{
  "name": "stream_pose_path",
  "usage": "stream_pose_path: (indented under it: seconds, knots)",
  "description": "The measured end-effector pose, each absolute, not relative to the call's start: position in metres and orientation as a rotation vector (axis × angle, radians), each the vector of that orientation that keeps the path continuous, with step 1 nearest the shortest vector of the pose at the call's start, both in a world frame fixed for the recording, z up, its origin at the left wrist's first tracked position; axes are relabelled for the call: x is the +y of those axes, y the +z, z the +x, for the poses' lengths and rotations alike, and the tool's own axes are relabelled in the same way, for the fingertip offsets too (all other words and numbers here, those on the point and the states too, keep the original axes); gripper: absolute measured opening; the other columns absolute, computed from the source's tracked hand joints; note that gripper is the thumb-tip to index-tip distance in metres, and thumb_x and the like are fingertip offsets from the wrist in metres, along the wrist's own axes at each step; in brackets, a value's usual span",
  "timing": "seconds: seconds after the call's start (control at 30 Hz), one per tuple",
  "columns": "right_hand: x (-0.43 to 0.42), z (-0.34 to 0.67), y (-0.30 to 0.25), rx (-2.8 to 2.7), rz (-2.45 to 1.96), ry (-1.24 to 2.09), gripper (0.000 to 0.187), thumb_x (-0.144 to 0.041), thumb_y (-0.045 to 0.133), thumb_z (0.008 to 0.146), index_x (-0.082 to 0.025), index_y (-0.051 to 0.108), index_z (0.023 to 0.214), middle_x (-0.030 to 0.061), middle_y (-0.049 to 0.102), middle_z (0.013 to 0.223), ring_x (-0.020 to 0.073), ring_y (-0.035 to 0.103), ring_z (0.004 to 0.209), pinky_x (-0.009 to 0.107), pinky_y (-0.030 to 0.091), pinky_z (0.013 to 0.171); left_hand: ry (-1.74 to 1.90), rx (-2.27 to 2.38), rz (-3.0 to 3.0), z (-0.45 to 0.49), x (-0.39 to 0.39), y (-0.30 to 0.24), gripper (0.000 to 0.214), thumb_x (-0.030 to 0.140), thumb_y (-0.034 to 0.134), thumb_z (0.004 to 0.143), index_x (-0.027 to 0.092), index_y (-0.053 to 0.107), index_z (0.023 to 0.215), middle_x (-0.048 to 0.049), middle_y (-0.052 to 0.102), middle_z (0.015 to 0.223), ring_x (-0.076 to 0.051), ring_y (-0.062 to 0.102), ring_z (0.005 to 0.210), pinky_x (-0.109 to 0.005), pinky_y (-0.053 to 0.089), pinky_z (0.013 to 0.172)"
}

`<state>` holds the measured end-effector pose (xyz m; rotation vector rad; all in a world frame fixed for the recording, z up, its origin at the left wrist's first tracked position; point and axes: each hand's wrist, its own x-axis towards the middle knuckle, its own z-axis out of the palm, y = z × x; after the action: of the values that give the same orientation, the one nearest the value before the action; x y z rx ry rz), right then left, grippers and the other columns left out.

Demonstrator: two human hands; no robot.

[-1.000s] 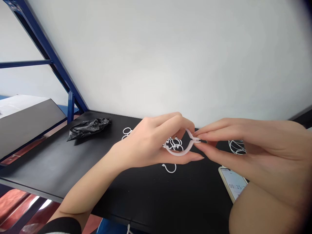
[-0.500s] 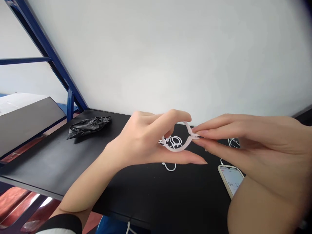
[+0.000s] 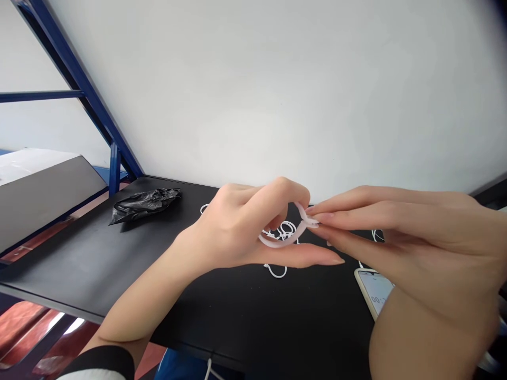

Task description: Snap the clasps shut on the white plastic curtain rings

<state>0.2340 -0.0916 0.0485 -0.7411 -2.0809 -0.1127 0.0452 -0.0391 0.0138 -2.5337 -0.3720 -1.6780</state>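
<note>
Over the desk [image 3: 285,316] — a crumpled bag [image 3: 146,206] near its far left corner — the left hand [image 3: 235,224] curls round a white ring [image 3: 282,243] whose ends the right hand [image 3: 396,229] pinches.

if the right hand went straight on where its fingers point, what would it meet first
Past the white band it pinches, the right hand would likely meet the left hand, curled about the band's other side; exact depth is unclear.

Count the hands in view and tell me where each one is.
2. The left hand is curled about the looped white band, its thumb extended below; the right hand pinches the band's ends together at the loop's right side.
</note>
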Motion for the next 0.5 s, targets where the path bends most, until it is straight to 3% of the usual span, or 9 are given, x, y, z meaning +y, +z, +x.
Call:
stream_pose_path:
  seconds: [0.23, 0.5]
  knots:
    - [-0.093, 0.234, 0.045, -1.998, -0.689, -0.064, 0.017, -0.002, 0.073, 0.077, -0.019, 0.074, 0.079, 0.0015, 0.076, 0.083, 0.0118, 0.072, 0.068, 0.019, 0.059, 0.057, -1.705, -0.363, -2.529, 0.043, -0.04, 0.015, 0.036, 0.047, 0.072, 0.08, 0.016, 0.055, 0.083, 0.0111, 0.048, 0.05, -0.001, 0.032, 0.038, -0.016, 0.031, 0.037]
    - [-0.092, 0.244, 0.033, -2.013, -0.787, -0.1, 0.008, -0.033, 0.071, 0.085, -0.028, 0.075, 0.081, -0.0011, 0.077, 0.089, 0.0136, 0.072, 0.067, 0.024, 0.061, 0.058, -1.723, -0.305, -2.556, 0.044, -0.039, 0.014, 0.038, 0.05, 0.071, 0.08, 0.015, 0.056, 0.083, 0.0116, 0.046, 0.047, 0.0, 0.03, 0.037, -0.016, 0.029, 0.036]
